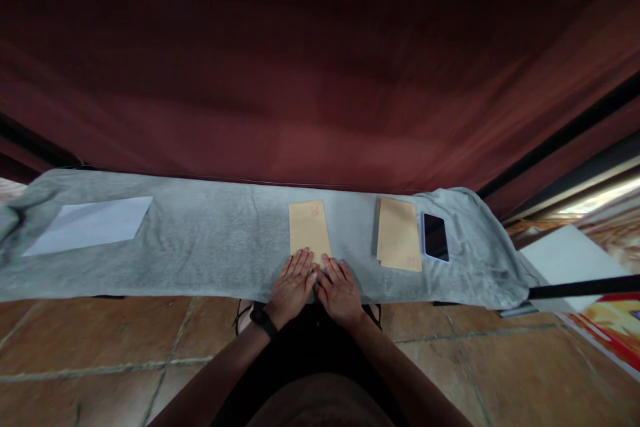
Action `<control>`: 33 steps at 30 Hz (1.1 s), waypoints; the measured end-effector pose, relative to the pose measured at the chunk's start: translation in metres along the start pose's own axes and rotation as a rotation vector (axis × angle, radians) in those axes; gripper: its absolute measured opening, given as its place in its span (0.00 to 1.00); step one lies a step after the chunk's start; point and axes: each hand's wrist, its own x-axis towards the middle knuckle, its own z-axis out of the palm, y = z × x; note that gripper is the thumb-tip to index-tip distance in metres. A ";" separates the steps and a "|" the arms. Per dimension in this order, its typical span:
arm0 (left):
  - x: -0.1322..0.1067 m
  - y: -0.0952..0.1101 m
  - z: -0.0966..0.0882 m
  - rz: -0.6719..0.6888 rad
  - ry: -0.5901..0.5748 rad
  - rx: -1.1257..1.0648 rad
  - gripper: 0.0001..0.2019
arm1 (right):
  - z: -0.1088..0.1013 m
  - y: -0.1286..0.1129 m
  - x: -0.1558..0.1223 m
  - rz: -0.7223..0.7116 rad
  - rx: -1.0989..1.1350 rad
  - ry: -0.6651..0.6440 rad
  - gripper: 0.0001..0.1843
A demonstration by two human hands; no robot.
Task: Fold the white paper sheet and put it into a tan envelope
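Observation:
A tan paper envelope (pixel 309 225) with faint red printing lies upright before me on the grey cloth. Across its near end rests my left hand (pixel 291 285), fingers stretched out flat; a dark band circles that wrist. My right hand (pixel 339 290) lies flat beside it, its fingertips on the envelope's lower right corner and the thumbs close together. Both palms hide the envelope's near edge. To the right sits a small stack of similar envelopes (pixel 399 233), slightly fanned.
A phone (pixel 436 237) lies right of the stack. White paper sheets (pixel 90 225) are at the far left of the cloth-covered table (pixel 210 240). A dark red curtain (pixel 300 113) hangs behind. At right, a black bar (pixel 580 288) crosses a white board (pixel 570 257).

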 end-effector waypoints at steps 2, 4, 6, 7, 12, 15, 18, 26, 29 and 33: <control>0.026 0.004 0.008 0.033 -0.047 -0.028 0.28 | 0.002 0.000 0.001 0.000 -0.012 -0.002 0.22; 0.055 0.005 0.015 0.029 -0.069 -0.038 0.28 | 0.003 0.000 0.001 0.007 -0.021 0.001 0.19; 0.083 0.002 0.019 -0.005 -0.053 -0.027 0.29 | 0.003 -0.001 0.002 0.017 -0.024 0.012 0.19; 0.096 -0.001 0.020 -0.022 -0.046 -0.021 0.29 | 0.002 -0.001 0.002 0.016 -0.023 0.016 0.20; 0.142 -0.017 0.014 -0.097 -0.074 0.003 0.28 | -0.004 -0.002 0.003 0.014 -0.016 0.022 0.26; 0.151 -0.018 0.008 -0.142 -0.097 0.008 0.29 | -0.004 -0.002 0.004 0.017 -0.021 0.012 0.26; 0.140 -0.015 0.007 -0.151 -0.089 -0.004 0.28 | -0.002 -0.002 0.004 0.020 -0.029 0.016 0.27; 0.027 -0.015 0.024 -0.242 0.229 -0.223 0.29 | 0.004 -0.004 0.003 0.053 -0.040 0.032 0.27; 0.003 -0.013 0.026 -0.350 0.317 -0.349 0.29 | 0.005 -0.007 0.004 0.071 -0.043 0.026 0.27; 0.007 -0.016 0.022 -0.429 0.329 -0.547 0.33 | 0.008 -0.014 0.008 0.109 -0.053 0.048 0.25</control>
